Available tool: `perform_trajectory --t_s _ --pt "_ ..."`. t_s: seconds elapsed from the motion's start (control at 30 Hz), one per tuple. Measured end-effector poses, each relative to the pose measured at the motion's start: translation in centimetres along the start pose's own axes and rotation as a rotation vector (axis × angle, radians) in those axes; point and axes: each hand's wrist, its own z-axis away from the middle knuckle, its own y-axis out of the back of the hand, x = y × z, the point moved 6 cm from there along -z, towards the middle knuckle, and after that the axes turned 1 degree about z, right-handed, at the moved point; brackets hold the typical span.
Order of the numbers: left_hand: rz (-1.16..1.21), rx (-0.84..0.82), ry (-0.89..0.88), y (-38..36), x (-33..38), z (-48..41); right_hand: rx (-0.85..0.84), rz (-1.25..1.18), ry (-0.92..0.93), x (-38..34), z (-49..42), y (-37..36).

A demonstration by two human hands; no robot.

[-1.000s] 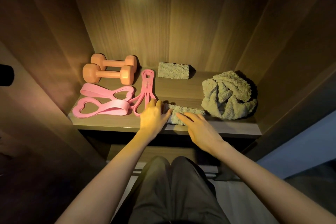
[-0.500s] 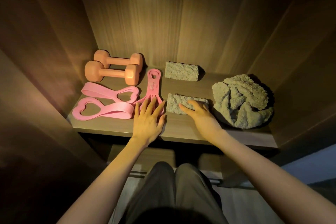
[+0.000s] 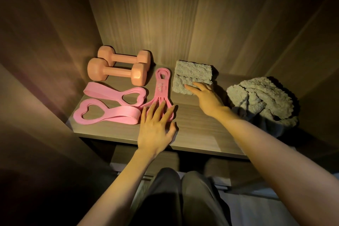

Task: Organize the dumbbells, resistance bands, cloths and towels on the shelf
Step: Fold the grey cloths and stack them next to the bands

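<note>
1. Wood-grain brown shelf [image 3: 198, 130] spans the middle of the frame, inside a dim cabinet of the same wood.
2. Two orange dumbbells with faceted heads lie parallel at centre left, toward the back wall: rear dumbbell [image 3: 124, 57], front dumbbell [image 3: 117, 74]. They are close together; I cannot tell whether they touch.
3. Two flat pink rubber resistance bands with heart-shaped loops lie lower in the frame than the dumbbells: upper band [image 3: 110, 92], lower band [image 3: 110, 113].
4. Pink bundle of narrow resistance bands [image 3: 162, 86] lies lengthwise just right of the front dumbbell. Its lower end fans out into separate strands.
5. Left hand [image 3: 156, 128]: palm down, fingers straight and spread, fingertips resting on the fanned end of the bundle. It grips nothing.
6. Two folded grey-green terry cloths sit at centre frame: rear cloth [image 3: 194, 69], front cloth [image 3: 183, 86]. They touch along one long edge.
7. Right hand [image 3: 207, 97]: palm down, fingers extended and lying flat on the right part of the front cloth, with no curl round it.
8. Crumpled grey-green terry towel [image 3: 260, 101] is heaped at the right of the frame, apart from the cloths and just beside the right forearm.
9. Knees in dark trousers [image 3: 183, 198] show at bottom centre.
</note>
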Motion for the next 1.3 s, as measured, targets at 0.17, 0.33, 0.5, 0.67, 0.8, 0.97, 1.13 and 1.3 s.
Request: perform_trajectory --t_s 0.17,0.33,0.5,0.67,0.8,0.97,1.13,1.3 --pt "0.003 -0.003 -0.005 0.0 -0.1 0.1 -0.042 0.045 0.006 0.0 -0.2 0.1" --pt "0.017 -0.008 -0.012 0.0 -0.2 -0.2 -0.136 0.073 -0.013 -0.3 0.1 0.8" --pt "0.007 -0.058 -0.009 0.2 -0.2 -0.1 0.019 -0.036 0.053 -0.8 2.6 3.8" --pt "-0.044 -0.112 0.045 0.3 0.1 -0.1 0.103 -0.048 -0.043 2.0 6.8 6.6" --pt "-0.076 -0.163 0.069 0.4 0.6 -0.6 -0.030 0.046 -0.237 6.5 10.5 7.0" --pt "-0.073 -0.262 0.109 1.0 1.9 -1.2 -0.125 0.106 -0.361 9.3 13.2 6.6" --pt "0.044 -0.292 0.082 1.8 4.7 -1.6 -0.018 -0.032 -0.325 7.9 13.9 9.4" --pt "0.289 -0.274 -0.081 3.9 11.2 -3.3 0.219 -0.006 -0.197 5.3 14.7 15.5"
